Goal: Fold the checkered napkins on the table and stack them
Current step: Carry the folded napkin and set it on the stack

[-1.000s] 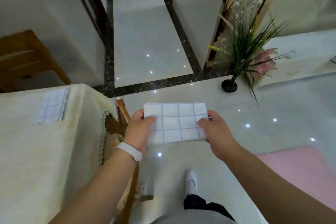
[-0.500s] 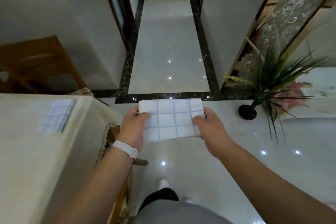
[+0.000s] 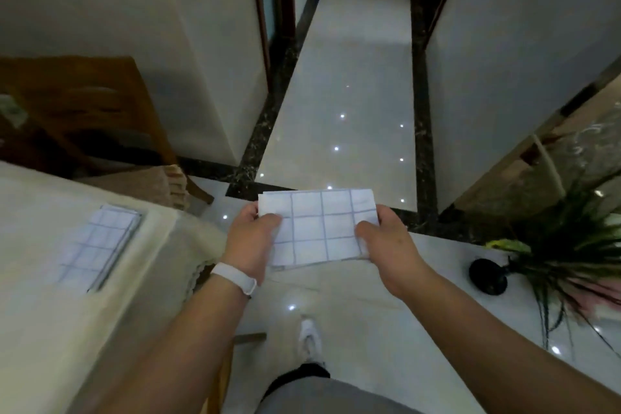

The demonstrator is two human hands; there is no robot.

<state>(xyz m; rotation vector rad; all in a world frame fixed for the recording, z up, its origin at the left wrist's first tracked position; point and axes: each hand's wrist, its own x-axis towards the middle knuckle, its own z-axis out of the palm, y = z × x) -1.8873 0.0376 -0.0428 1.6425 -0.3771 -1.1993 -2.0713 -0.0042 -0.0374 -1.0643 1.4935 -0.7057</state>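
A folded white napkin (image 3: pixel 322 228) with a thin blue check is held in the air over the glossy floor (image 3: pixel 342 77), just beyond the corner of the worktop (image 3: pixel 50 329). Its left edge is clamped by the left hand (image 3: pixel 250 242), with the thumb laid on top and the fingers (image 3: pixel 251 210) wrapped round the edge; a white wristband (image 3: pixel 233 279) is worn on that arm. Its right edge is pinched in the same way by the right hand (image 3: pixel 389 245). Another folded checkered napkin (image 3: pixel 97 242) is laid flat on the cream-covered worktop, to the left and well apart from the held one. A wooden chair (image 3: pixel 84 104) is seen behind the worktop, a potted plant (image 3: pixel 564 245) on the floor at right, and a white shoe (image 3: pixel 311 339) below the hands.
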